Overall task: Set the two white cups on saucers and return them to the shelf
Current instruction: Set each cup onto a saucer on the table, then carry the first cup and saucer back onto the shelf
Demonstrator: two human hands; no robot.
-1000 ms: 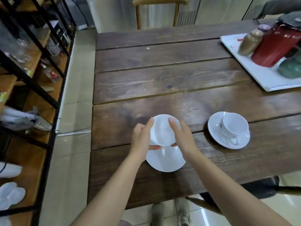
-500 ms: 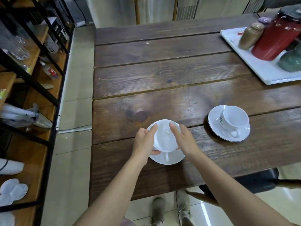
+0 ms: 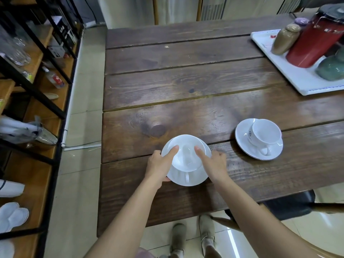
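View from above a dark wooden desk (image 3: 186, 94). Both hands grasp 1 white cup (image 3: 187, 157) on its saucer (image 3: 193, 178) near the desk's front edge: the left hand (image 3: 158, 166) has its fingers (image 3: 172, 151) on the cup's left rim and its thumb at the saucer's edge, while the right hand (image 3: 214, 164) presses its fingers (image 3: 200, 152) on the right rim. The cup's handle points toward the person. A second cup (image 3: 265, 134) sits on a second saucer (image 3: 242, 138) well to the right. A shelf (image 3: 37, 112) stands at left
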